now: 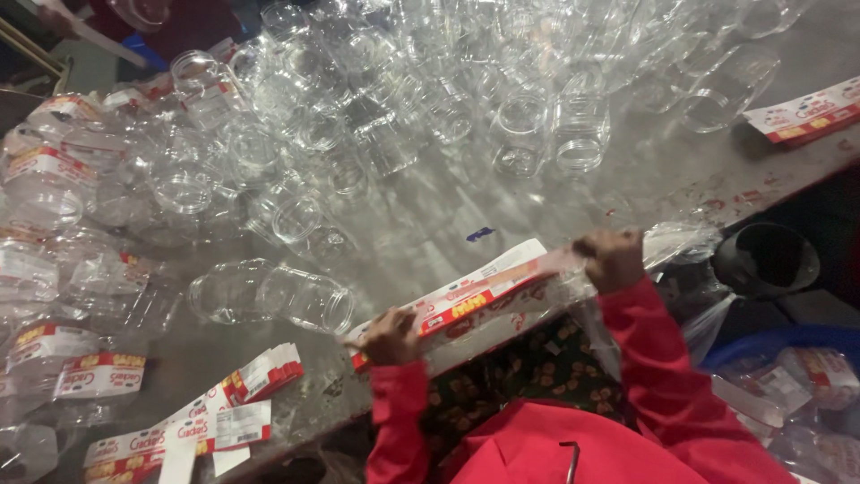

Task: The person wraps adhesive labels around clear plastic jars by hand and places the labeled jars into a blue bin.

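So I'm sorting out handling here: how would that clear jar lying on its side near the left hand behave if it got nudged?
The clear jar lies on its round side, so it would probably roll across the metal table. It looks like thin, empty plastic, so likely very light and easily knocked. The left hand isn't touching it.

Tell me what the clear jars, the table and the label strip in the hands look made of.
Clear round jars: likely thin transparent plastic, glossy glints. Grey table: seemingly metal, dull scuffed sheen. Red-and-white label strip between left hand and right hand: glossy printed film or paper, unclear.
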